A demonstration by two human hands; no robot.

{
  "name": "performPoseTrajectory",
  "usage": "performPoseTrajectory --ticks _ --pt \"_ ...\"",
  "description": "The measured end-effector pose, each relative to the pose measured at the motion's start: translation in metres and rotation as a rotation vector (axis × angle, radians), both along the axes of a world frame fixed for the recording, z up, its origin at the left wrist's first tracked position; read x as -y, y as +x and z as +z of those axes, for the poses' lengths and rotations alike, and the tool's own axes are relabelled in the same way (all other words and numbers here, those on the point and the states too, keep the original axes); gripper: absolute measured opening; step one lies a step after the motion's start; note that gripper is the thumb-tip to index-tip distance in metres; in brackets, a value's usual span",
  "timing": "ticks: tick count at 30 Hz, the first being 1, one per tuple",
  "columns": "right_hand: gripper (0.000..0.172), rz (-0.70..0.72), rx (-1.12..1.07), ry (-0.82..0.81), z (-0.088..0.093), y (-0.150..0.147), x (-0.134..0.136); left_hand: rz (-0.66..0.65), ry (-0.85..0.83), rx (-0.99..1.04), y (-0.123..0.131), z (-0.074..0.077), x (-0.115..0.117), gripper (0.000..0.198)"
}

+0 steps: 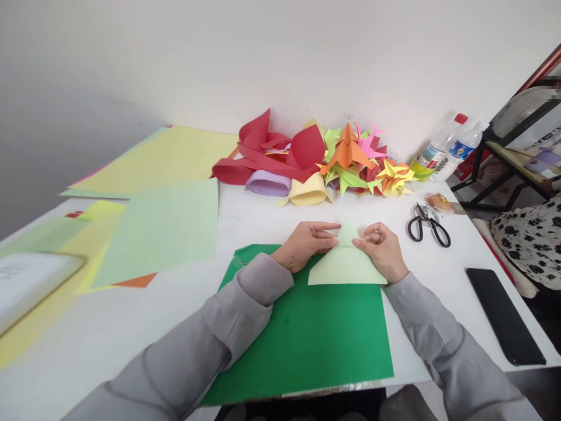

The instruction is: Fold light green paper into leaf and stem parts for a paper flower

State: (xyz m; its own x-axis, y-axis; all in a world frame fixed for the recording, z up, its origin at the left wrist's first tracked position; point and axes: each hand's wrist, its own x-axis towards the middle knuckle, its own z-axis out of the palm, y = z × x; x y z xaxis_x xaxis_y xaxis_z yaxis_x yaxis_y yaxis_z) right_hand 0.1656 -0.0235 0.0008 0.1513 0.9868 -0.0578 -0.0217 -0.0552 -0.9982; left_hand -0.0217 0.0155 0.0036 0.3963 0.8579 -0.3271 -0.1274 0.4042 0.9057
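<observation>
A pale green sheet of folded paper (346, 266) is held between my two hands, its wide straight edge towards me and its narrow part away from me. My left hand (309, 242) pinches the left side of the narrow part, with the index finger stretched along it. On the opposite side, the thumb and fingers of my right hand (381, 248) grip the paper. A crease line runs across it between my thumbs. Beneath lies a large dark green sheet (307, 333), partly covered by my left sleeve.
Folded paper shapes (348, 155) and red paper loops (272, 152) are heaped by the wall. Large coloured sheets (166, 216) lie left. To the right are scissors (425, 222), a black phone (504, 316) and plastic bottles (442, 146). A person in patterned clothing (530, 240) sits beyond the edge.
</observation>
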Motion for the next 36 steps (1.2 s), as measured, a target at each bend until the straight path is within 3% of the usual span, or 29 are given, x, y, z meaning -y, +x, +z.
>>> performPoseTrajectory --ticks 3,8,17,30,36 --pt "0.051 -0.014 0.007 0.002 0.0014 -0.0009 0.0 -0.017 0.033 -0.01 0.0004 0.0001 0.0001 0.058" --pt "0.052 0.002 -0.025 -0.012 0.0054 -0.004 0.0024 -0.139 0.158 -0.076 0.0013 0.0028 0.0032 0.033" --pt "0.036 0.076 -0.204 -0.169 0.0047 0.0004 0.002 -0.131 0.107 -0.073 0.0014 0.0057 0.0054 0.025" --pt "0.038 0.141 -0.141 -0.201 0.0004 0.0028 0.0021 -0.114 0.071 -0.088 0.0016 0.0049 0.0054 0.033" --pt "0.037 0.274 -0.082 -0.2 0.0064 0.0 0.0057 -0.107 0.156 -0.157 0.0047 0.0046 0.0082 0.026"
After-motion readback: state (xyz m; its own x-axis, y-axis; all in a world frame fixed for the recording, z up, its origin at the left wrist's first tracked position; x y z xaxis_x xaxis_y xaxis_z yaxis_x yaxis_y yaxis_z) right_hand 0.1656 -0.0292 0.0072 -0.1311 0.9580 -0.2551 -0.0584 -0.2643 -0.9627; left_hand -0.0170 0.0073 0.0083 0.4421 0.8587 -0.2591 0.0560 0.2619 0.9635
